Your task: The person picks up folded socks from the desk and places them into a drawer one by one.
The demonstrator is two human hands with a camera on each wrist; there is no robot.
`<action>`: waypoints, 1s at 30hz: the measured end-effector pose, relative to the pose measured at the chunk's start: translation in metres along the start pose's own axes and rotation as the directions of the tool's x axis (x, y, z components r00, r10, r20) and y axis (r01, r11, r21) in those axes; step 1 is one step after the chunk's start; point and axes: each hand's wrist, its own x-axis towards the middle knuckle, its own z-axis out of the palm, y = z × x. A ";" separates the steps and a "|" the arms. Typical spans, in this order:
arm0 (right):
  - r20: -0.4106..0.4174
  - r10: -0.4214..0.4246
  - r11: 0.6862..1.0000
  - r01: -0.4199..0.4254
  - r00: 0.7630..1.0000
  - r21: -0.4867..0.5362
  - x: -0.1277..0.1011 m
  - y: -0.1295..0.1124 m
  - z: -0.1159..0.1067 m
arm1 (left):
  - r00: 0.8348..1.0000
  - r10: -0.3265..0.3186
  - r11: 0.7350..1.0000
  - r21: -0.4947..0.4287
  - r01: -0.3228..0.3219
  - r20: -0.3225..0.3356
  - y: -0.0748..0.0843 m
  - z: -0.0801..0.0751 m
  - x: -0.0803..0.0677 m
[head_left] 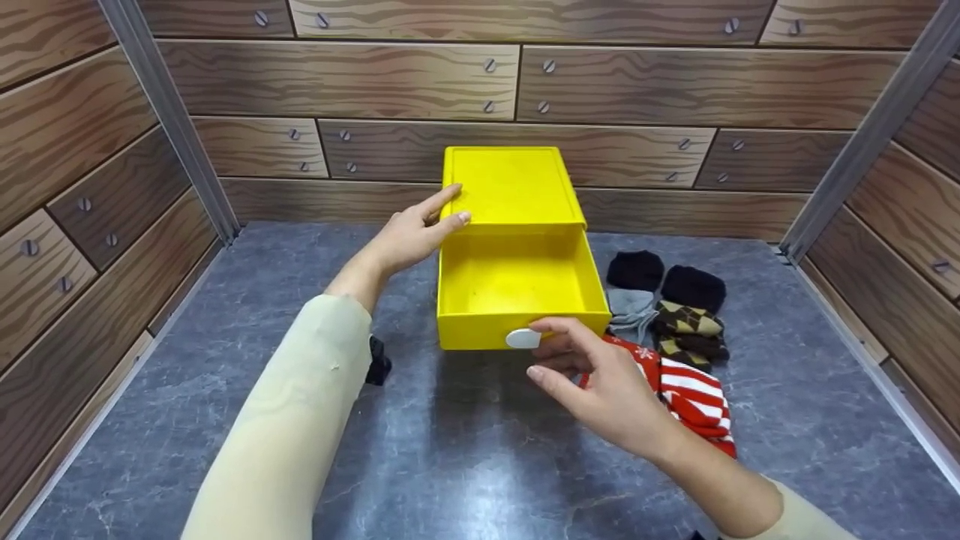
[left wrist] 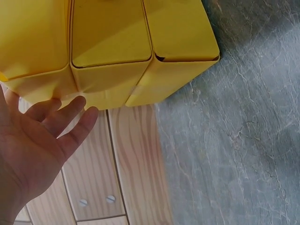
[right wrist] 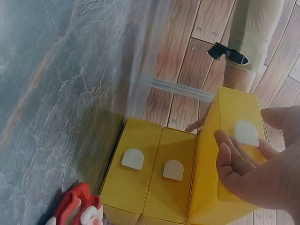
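Note:
A yellow drawer cabinet (head_left: 510,184) stands on the table, its top drawer (head_left: 480,332) pulled out and the inside bare. Two lower drawers are closed, each with a white knob (right wrist: 133,159). My left hand (head_left: 411,234) rests at the cabinet's upper left edge, thumb and forefinger extended over the top; the left wrist view shows its other fingers along the side. In front of the drawer, my right hand (head_left: 604,386) has loosely bent fingers right at the white knob (head_left: 523,339), its thumb apart from them.
Right of the cabinet lie black socks (head_left: 694,287), grey socks (head_left: 631,309), argyle socks (head_left: 686,321) and red-and-white striped socks (head_left: 694,397). Wood-patterned walls (head_left: 420,79) with metal corner posts enclose the grey marbled table (head_left: 300,255) at the back and sides.

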 end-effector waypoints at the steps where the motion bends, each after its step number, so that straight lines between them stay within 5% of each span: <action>1: -0.001 -0.008 1.000 0.008 1.000 0.014 -0.001 0.001 -0.002 | 1.000 -0.003 1.000 -0.002 0.003 0.000 0.000 0.001 0.000; 9: -0.043 -0.081 0.992 0.085 0.996 0.091 -0.008 0.013 -0.036 | 1.000 -0.006 1.000 -0.001 0.006 0.009 0.000 0.002 0.001; 17: -0.094 -0.037 0.993 0.047 0.995 0.108 -0.016 0.032 -0.095 | 1.000 0.003 1.000 -0.009 -0.003 0.001 0.001 -0.001 0.000; 30: -0.082 0.114 0.993 -0.116 0.990 -0.014 -0.049 0.133 -0.151 | 1.000 0.002 1.000 -0.023 -0.002 -0.004 -0.002 0.001 0.000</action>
